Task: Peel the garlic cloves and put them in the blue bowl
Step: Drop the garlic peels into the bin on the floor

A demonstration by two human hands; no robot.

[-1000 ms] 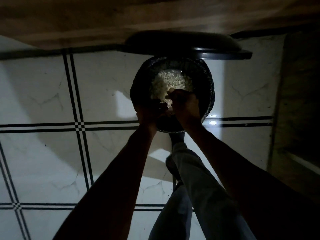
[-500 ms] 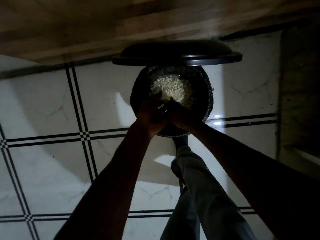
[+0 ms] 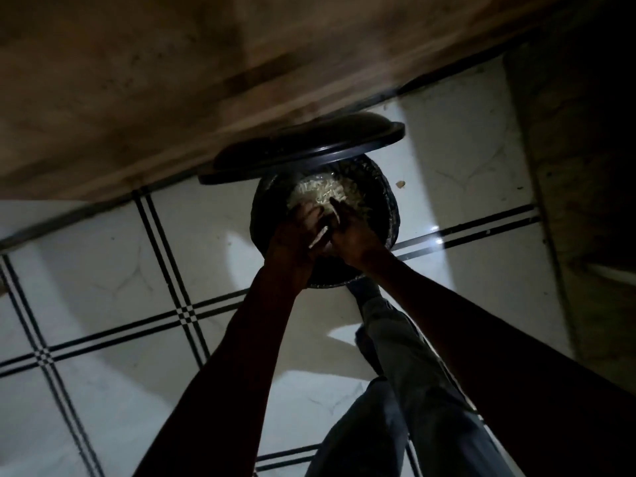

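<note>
Dim, underexposed view, arms (image 3: 241,356) in near-black silhouette, bright patches and small glare spots on glossy floor tiles (image 3: 103,287), right edge dark, slight motion blur, wide-angle tilt.

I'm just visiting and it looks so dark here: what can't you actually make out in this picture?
All in the head view:
- Left hand and right hand: the dim light hides the fingers and how they grip the pale strip.
- Container: too dark to tell its colour; the tilted lid covers its far rim.
- Pale heap: too small to tell peels from cloves.
</note>
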